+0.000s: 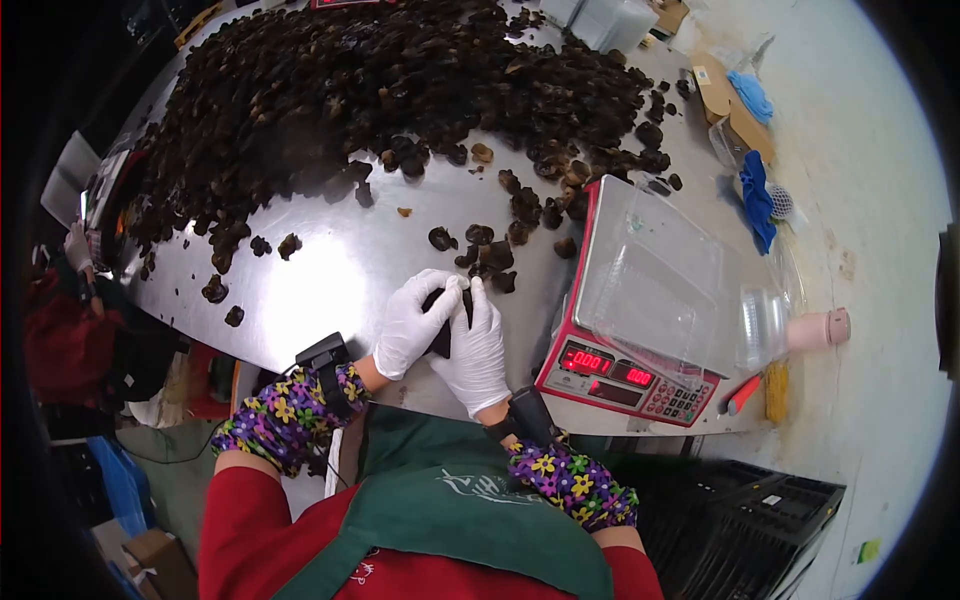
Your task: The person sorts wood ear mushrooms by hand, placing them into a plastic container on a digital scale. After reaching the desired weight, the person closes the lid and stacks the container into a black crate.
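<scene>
My left hand (405,325), in a white glove, is closed with its fingertips pinched on a dark piece of wood ear mushroom (441,341). My right hand (474,352), gloved too, meets it from the other side, fingers closed on the same piece. Much of that piece is hidden by the gloves. Several loose wood ear mushrooms (492,256) lie on the metal table (330,240) just beyond my fingertips. A large heap of them (370,85) spreads across the far side.
Right of my hands stands a red digital scale (625,385) with a clear plastic container (655,270) on it. Beyond are a pink bottle (820,330), a blue cloth (757,200) and a cardboard box (730,110). Another person's gloved hand (77,247) shows at left. Black crates (760,510) stand below right.
</scene>
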Motion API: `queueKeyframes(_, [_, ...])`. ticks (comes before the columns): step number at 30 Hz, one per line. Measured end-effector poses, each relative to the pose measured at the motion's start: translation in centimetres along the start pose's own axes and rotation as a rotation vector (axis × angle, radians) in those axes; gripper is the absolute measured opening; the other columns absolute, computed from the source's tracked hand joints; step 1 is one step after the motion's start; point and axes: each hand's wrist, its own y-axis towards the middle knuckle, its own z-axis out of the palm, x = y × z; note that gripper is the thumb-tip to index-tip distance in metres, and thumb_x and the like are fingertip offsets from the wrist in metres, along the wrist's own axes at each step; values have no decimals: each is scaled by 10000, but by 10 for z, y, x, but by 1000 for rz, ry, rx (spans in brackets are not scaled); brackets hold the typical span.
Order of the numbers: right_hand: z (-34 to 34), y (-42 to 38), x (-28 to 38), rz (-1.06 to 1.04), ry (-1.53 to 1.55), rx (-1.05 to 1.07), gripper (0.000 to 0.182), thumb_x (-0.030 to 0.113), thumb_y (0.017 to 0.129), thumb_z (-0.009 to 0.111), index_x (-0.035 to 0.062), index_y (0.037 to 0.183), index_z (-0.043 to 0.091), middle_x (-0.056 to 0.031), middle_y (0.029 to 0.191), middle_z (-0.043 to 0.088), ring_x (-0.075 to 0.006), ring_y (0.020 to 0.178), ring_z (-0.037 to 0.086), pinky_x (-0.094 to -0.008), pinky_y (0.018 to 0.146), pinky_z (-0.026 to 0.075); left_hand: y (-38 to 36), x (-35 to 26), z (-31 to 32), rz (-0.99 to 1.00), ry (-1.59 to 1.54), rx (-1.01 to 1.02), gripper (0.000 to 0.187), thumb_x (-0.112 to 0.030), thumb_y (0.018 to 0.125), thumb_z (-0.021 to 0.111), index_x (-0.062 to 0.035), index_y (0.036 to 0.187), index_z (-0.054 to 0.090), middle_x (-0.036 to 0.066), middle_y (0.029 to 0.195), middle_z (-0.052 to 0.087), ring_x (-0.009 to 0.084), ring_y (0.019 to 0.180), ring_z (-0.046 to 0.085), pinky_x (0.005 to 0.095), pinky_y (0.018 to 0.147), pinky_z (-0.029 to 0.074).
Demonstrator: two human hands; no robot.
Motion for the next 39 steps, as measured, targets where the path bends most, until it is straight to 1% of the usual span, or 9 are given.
queueKeyframes(3, [5,-4,-3,-45,77,-64,1065,118,599,882,78,1522,352,-281,1510,337,-461,1200,492,-484,1024,479,-3,-3,3,-291,-451,-56,180,-134,988,615,7,1048,710,29,959,706,103,924,625,272,856,511])
queueKeyframes(10, [-17,-2,0,-64,231,-48,1008,64,639,825,79,1526,347,-228,1500,378,-451,1247,484,-475,1045,464,-2,-28,4,-416,-652,-117,142,-116,985,610,-21,1022,708,14,952,696,81,873,622,239,795,510])
queueKeyframes(17, [-118,39,1,-199,130,-300,1115,43,568,892,30,1529,327,-290,1501,340,-497,1230,473,-499,1028,465,46,-133,21,-110,-600,-94,183,-147,958,642,3,1008,735,13,917,699,68,840,608,232,761,491])
queueKeyframes(20, [-168,48,-18,-163,69,-400,993,7,628,788,10,1517,345,-264,1454,438,-453,1341,430,-476,1136,378,70,-179,52,2,-642,-16,192,-164,946,659,2,998,740,7,900,700,64,830,605,234,753,485])
queueKeyframes(25, [-220,22,-74,-58,-31,-347,957,82,655,845,50,1498,392,-207,1419,497,-402,1281,504,-458,1074,438,90,-179,134,51,-689,61,191,-170,947,653,12,933,710,4,837,683,61,761,589,246,697,494])
queueKeyframes(28, [-228,1,-101,-26,-55,-225,935,142,677,841,16,1485,388,-227,1421,477,-425,1295,470,-475,1102,407,83,-169,152,61,-352,151,224,-173,986,625,21,1074,693,37,969,697,85,886,613,248,818,501])
queueKeyframes(33, [-246,-14,-111,-23,-160,-165,816,142,767,766,23,1489,403,-231,1451,459,-416,1342,448,-461,1148,362,75,-173,149,289,-209,191,309,-170,1003,606,25,1239,642,82,1071,696,117,1012,626,270,926,497])
queueKeyframes(36, [-262,-17,-105,-1,-45,-114,740,139,794,716,32,1471,436,-246,1469,431,-464,1340,418,-480,1154,364,82,-171,136,174,-364,313,322,-212,1037,591,0,1274,644,42,1107,684,98,1028,608,260,932,490])
queueKeyframes(39, [-265,-21,-106,4,-30,-227,583,94,842,668,58,1409,535,-226,1413,511,-418,1303,482,-477,1111,399,73,-177,105,91,-336,222,296,-201,1056,549,-10,1254,659,23,1085,672,82,1006,587,252,905,477])
